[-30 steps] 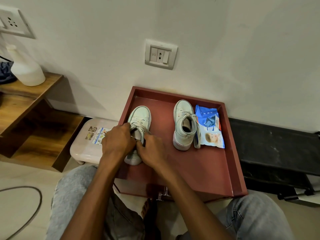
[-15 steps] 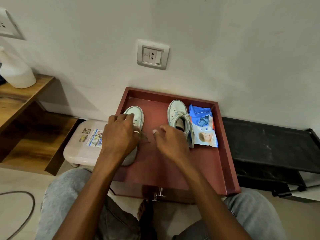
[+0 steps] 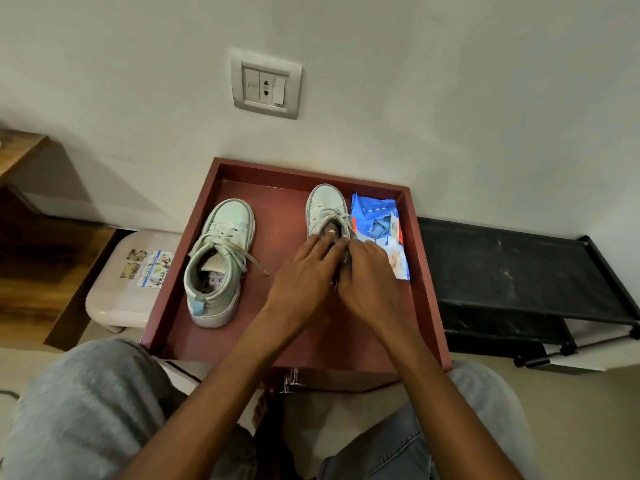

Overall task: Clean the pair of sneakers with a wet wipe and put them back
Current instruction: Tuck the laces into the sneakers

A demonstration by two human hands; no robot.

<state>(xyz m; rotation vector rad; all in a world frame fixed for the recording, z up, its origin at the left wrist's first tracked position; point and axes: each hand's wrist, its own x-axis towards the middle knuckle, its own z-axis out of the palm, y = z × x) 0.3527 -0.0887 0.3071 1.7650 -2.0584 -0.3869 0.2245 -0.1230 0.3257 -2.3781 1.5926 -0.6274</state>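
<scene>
Now | both my hands, left hand (image 3: pixel 304 271) and right hand (image 3: pixel 369 275), fingers closed on collar of right pale-mint lace-up high-top sneaker (image 3: pixel 325 209) | sits in dark-red wooden tray (image 3: pixel 277 174), toe pointing away toward wall | blue wet-wipe pack (image 3: pixel 379 230) just beside, nearer right hand | left matching sneaker (image 3: pixel 221 258) apart, untouched

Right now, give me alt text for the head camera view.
Both hands, left hand and right hand, grip the right sneaker on a red tray; the left sneaker stands apart, a blue wipes pack beside.
</scene>
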